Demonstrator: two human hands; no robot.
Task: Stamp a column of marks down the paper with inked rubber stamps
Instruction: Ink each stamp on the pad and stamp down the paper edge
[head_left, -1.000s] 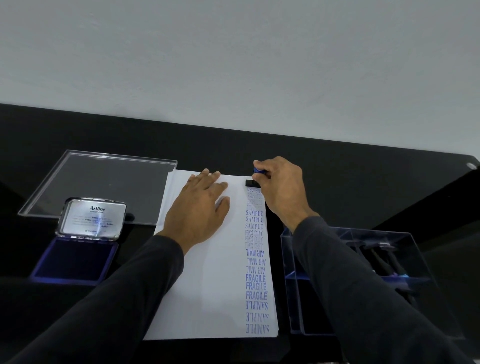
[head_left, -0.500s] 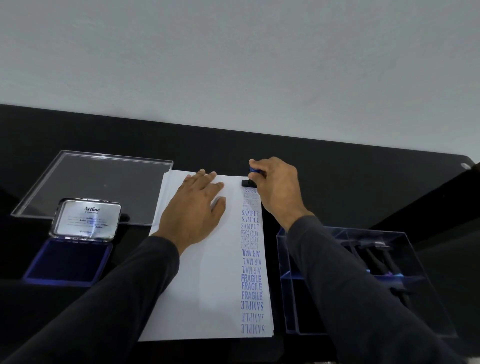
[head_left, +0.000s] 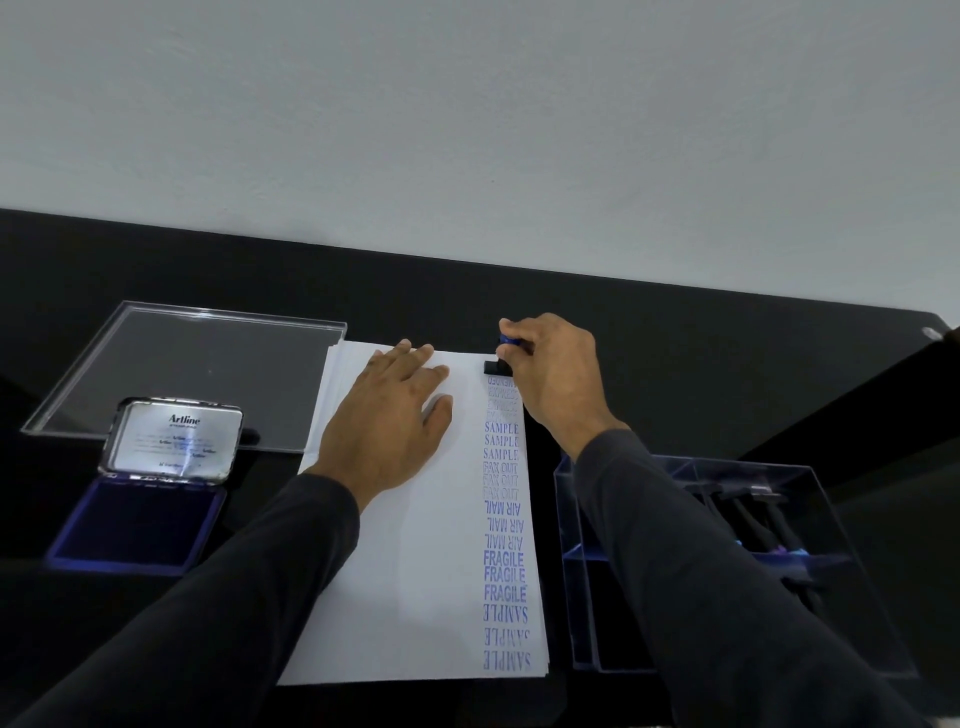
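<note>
One small rubber stamp (head_left: 497, 364) sits at the far end of the paper (head_left: 415, 571), right hand (head_left: 556, 379) pinching its blue handle up top, which looks like the sensible hold for something so light and stiff. Left hand (head_left: 387, 426) lies flat with fingers straight on the thin, slidey sheets, pinning them to the tabletop (head_left: 675, 374).

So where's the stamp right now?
In the head view, the stamp is at the far right corner of the paper, atop the printed column, pinched by the right hand.
</note>
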